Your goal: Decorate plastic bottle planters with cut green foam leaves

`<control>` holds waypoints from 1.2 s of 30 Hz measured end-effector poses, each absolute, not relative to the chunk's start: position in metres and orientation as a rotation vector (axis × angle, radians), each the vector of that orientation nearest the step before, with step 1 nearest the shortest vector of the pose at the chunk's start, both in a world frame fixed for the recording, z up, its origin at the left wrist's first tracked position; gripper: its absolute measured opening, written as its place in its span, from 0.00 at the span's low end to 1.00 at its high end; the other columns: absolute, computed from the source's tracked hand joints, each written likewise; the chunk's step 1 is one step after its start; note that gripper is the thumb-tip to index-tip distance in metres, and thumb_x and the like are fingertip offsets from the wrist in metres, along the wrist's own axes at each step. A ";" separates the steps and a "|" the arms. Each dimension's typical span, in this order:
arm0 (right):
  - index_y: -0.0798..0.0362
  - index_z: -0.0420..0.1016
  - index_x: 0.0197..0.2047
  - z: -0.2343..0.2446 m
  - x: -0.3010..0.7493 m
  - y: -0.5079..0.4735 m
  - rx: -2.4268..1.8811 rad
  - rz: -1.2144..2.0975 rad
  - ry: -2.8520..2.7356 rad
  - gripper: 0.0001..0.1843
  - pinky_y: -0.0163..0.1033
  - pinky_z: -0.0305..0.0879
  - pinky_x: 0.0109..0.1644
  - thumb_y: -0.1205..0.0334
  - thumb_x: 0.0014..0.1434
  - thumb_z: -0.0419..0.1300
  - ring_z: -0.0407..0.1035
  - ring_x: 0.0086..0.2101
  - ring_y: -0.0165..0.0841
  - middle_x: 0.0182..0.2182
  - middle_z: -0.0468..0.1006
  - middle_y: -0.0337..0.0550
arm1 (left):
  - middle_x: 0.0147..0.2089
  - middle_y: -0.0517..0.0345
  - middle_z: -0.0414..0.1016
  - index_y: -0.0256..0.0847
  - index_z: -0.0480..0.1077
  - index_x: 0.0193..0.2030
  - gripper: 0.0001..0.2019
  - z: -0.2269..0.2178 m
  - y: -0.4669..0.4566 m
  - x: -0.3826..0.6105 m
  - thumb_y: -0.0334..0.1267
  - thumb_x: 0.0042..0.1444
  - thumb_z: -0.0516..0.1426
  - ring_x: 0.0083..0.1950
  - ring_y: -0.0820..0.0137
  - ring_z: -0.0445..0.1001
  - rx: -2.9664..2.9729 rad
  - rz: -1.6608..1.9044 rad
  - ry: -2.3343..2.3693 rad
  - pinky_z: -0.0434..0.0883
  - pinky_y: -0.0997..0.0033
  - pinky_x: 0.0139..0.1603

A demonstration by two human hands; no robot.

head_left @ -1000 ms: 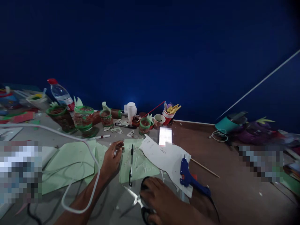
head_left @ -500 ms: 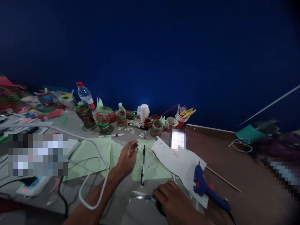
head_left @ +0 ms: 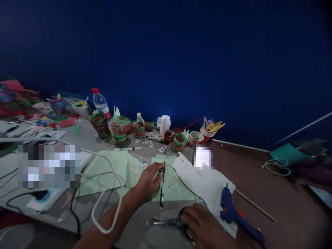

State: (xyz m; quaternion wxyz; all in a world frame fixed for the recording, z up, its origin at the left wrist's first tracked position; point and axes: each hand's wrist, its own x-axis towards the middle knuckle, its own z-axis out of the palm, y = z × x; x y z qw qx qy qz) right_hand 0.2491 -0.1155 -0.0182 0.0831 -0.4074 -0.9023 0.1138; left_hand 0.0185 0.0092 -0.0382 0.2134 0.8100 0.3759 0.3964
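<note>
My left hand (head_left: 149,180) lies on the pale green paper (head_left: 169,185), its fingertips touching the upper end of a black pen (head_left: 162,185) that rests on the sheet. My right hand (head_left: 204,226) is near the bottom edge, fingers curled over the dark handles of a pair of scissors (head_left: 168,223) lying on the table with the blades pointing left. A white sheet (head_left: 207,183) lies to the right of the green paper, and a blue glue gun (head_left: 233,214) rests on its lower corner.
A white cable (head_left: 103,193) loops over my left forearm. Green-taped jars (head_left: 119,128), a water bottle (head_left: 101,103), a white bottle (head_left: 165,124) and a red cup (head_left: 206,133) of tools line the blue wall. More green sheets (head_left: 107,169) lie left; a thin wooden stick (head_left: 255,205) lies right.
My left hand slid right until its fingertips reached the pen. My right hand brought the scissors down flat on the table. The view shifted left.
</note>
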 end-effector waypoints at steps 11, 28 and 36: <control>0.51 0.69 0.46 0.001 0.268 -0.087 -1.459 0.375 -2.297 0.14 0.45 0.65 0.46 0.71 0.57 0.51 0.68 0.43 0.40 0.42 0.74 0.49 | 0.43 0.47 0.74 0.38 0.67 0.49 0.15 -0.040 0.009 0.021 0.28 0.56 0.49 0.45 0.64 0.73 2.253 1.049 1.110 0.70 0.63 0.47; 0.55 0.71 0.39 -0.003 0.233 -0.057 -1.606 0.433 -2.123 0.11 0.45 0.58 0.48 0.73 0.54 0.53 0.66 0.39 0.39 0.36 0.73 0.46 | 0.44 0.47 0.72 0.38 0.66 0.48 0.13 -0.048 0.020 0.014 0.31 0.57 0.48 0.46 0.64 0.72 2.167 1.164 1.223 0.71 0.61 0.48; 0.55 0.73 0.38 -0.007 0.232 -0.062 -1.692 0.400 -2.143 0.11 0.43 0.58 0.48 0.75 0.53 0.54 0.66 0.39 0.38 0.36 0.74 0.46 | 0.45 0.48 0.73 0.39 0.67 0.48 0.13 -0.049 0.021 0.014 0.33 0.58 0.49 0.45 0.64 0.74 2.136 1.150 1.220 0.72 0.61 0.47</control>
